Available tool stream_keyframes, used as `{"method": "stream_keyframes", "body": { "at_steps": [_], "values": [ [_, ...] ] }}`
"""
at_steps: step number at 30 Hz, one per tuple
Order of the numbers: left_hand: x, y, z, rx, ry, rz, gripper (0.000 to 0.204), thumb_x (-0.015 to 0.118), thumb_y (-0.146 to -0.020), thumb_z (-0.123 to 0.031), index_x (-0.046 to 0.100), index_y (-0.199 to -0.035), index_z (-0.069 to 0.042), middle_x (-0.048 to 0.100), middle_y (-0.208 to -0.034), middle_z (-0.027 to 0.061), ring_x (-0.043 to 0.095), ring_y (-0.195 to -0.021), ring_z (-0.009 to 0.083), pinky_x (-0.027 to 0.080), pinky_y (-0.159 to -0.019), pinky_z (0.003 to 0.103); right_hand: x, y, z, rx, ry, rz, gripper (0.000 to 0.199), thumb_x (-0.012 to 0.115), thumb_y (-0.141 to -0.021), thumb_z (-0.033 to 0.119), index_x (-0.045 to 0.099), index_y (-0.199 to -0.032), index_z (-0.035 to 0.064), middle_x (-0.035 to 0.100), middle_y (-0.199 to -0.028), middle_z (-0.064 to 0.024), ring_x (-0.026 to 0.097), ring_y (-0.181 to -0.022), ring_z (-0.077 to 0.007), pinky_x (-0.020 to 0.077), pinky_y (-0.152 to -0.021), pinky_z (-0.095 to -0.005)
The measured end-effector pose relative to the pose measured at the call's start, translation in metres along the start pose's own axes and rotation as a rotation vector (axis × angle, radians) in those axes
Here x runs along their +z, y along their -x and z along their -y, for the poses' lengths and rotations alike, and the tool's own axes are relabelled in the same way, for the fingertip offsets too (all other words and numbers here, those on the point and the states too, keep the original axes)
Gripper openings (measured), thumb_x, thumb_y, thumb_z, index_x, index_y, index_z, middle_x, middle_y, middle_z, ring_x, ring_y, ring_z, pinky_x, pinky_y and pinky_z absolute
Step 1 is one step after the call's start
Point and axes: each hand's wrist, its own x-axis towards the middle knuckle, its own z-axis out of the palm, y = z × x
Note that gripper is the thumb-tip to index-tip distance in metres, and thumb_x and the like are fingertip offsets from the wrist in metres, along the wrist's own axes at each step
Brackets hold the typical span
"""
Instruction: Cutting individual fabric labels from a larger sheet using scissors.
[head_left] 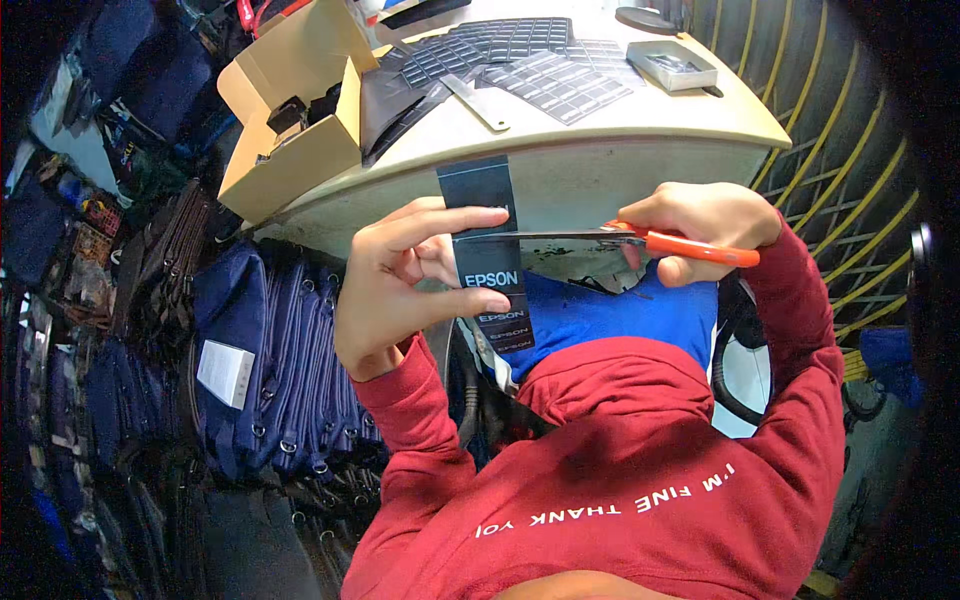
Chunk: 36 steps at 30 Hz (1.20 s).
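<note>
My left hand (385, 262) pinches a long black strip of printed labels (476, 187) between thumb and fingers, holding it upright in front of the table edge. Pale lettering marks the strip's lower half. In my right hand (708, 222) is a pair of scissors (700, 248) with orange handles, the fingers wrapped round them. A scissor blade reaches leftward across the strip, between my left index finger and thumb. How far apart the blades are, I cannot make out. Below hang the blue garment (625, 325) over my lap and my red sleeves.
On the pale table (590, 132) lie dark label sheets (500, 45), a lighter label sheet (560, 85), a metal ruler (474, 102) and a small open white box (672, 65). An open cardboard box (300, 160) with black items stands left. Navy bags (290, 360) are piled below it.
</note>
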Motion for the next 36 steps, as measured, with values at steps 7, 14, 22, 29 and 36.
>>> {"method": "stream_keyframes", "body": {
  "at_steps": [7,14,22,29,36],
  "values": [
    [-0.001,-0.001,0.002,-0.022,0.005,0.060,0.060,0.085,-0.055,0.002,0.065,-0.112,-0.002,0.055,-0.095,-0.0006,0.048,-0.069,0.0001,0.040,-0.057,0.014,-0.003,-0.005,0.004,-0.011,-0.027,0.069,0.057,0.047,-0.088,0.054,0.053,-0.077,-0.0012,0.056,-0.065,-0.0166,0.057,-0.061,-0.0319,0.0438,-0.059,-0.0405],
    [0.000,-0.002,0.000,-0.028,0.022,0.094,0.060,0.083,-0.056,0.005,0.064,-0.113,-0.001,0.055,-0.098,0.0002,0.047,-0.069,-0.0001,0.041,-0.057,0.014,-0.002,-0.011,-0.009,-0.074,0.012,0.055,0.068,0.043,-0.083,0.067,0.056,-0.079,0.0003,0.056,-0.063,-0.0137,0.058,-0.060,-0.0304,0.0441,-0.056,-0.0398],
    [-0.002,-0.002,-0.002,-0.010,-0.011,0.119,0.061,0.083,-0.056,0.006,0.064,-0.113,-0.001,0.055,-0.098,0.0004,0.048,-0.072,0.0003,0.042,-0.057,0.014,-0.001,-0.014,-0.008,-0.045,0.007,0.069,0.075,0.043,-0.078,0.074,0.059,-0.082,0.0013,0.059,-0.063,-0.0118,0.061,-0.060,-0.0299,0.0456,-0.054,-0.0384],
    [0.000,-0.002,-0.002,-0.024,0.022,0.116,0.060,0.083,-0.057,0.005,0.064,-0.113,-0.001,0.054,-0.094,0.0000,0.047,-0.071,0.0008,0.041,-0.057,0.015,-0.001,-0.016,-0.009,-0.082,0.025,0.066,0.072,0.044,-0.080,0.072,0.058,-0.080,0.0014,0.059,-0.063,-0.0118,0.060,-0.059,-0.0302,0.0457,-0.055,-0.0391],
    [-0.001,-0.002,0.001,-0.042,0.051,0.114,0.059,0.084,-0.057,0.005,0.064,-0.113,-0.002,0.054,-0.093,-0.0008,0.045,-0.067,0.0002,0.038,-0.053,0.014,-0.001,-0.016,-0.011,-0.084,0.037,0.060,0.072,0.044,-0.081,0.071,0.056,-0.077,0.0007,0.058,-0.063,-0.0122,0.060,-0.059,-0.0308,0.0456,-0.055,-0.0391]
  ]
}}
